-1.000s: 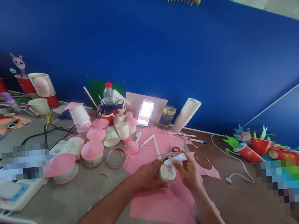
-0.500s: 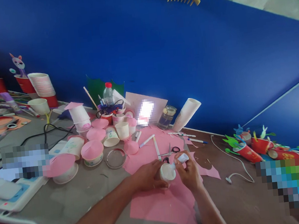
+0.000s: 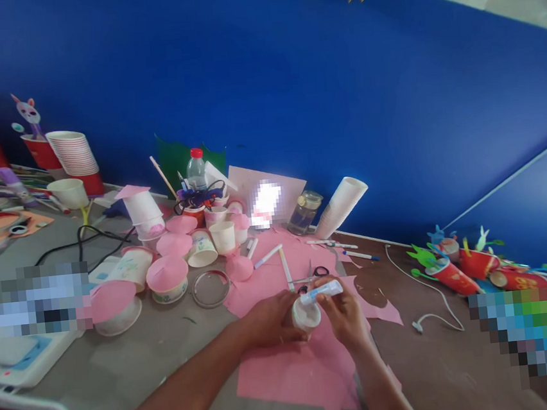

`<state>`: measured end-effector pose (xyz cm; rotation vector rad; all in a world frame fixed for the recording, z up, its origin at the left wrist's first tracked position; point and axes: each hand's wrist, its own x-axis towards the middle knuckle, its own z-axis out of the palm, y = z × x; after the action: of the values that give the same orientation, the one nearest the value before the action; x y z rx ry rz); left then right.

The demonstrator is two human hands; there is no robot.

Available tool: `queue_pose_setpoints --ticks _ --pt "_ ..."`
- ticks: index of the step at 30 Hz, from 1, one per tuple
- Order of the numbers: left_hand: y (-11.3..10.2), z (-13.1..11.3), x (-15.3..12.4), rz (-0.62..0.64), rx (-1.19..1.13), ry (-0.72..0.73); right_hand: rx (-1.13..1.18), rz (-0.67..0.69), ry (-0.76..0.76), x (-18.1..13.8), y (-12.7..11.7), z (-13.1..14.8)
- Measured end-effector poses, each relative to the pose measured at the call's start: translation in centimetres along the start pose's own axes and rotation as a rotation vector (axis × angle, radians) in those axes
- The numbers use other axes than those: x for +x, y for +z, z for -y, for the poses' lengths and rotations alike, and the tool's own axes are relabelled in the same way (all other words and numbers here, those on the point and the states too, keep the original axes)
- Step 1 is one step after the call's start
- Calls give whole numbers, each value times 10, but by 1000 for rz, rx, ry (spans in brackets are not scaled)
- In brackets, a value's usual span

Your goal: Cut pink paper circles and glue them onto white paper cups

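My left hand is wrapped round a white paper cup, whose round end faces up at me. Between the fingers of my right hand is a small white and pale blue glue tube. Its tip points left and lies over the rim of the cup; whether it touches is too small to tell. Beneath both hands spreads pink paper with cut edges. Scissors with black handles lie just beyond my right hand, partly hidden by it.
Several cups with pink paper tops and a tape roll stand left. Behind are markers, a glass jar and a leaning cup stack. A white cable and red cups lie right. A power strip sits left.
My right hand has turned the glue tube flatter and shifted its tip left across the cup's rim. My left hand keeps its hold on the cup.
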<state>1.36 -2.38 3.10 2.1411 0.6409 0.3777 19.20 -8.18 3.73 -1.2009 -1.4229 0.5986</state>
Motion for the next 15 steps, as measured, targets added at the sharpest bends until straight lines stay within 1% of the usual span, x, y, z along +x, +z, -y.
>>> queue_pose_setpoints --ticks 2,4,8,12,15 --pt "0 0 0 3 4 -13 -59 -8 21 1 2 -4" --pt "1 0 0 -1 10 -18 -92 12 27 1 4 -4" --pt "1 0 1 -12 -1 -2 -51 129 25 0 9 6" --pt "0 -3 1 -14 -13 30 21 264 -15 0 4 15" --pt "0 -2 0 -15 -12 41 36 287 -68 2 -2 16"
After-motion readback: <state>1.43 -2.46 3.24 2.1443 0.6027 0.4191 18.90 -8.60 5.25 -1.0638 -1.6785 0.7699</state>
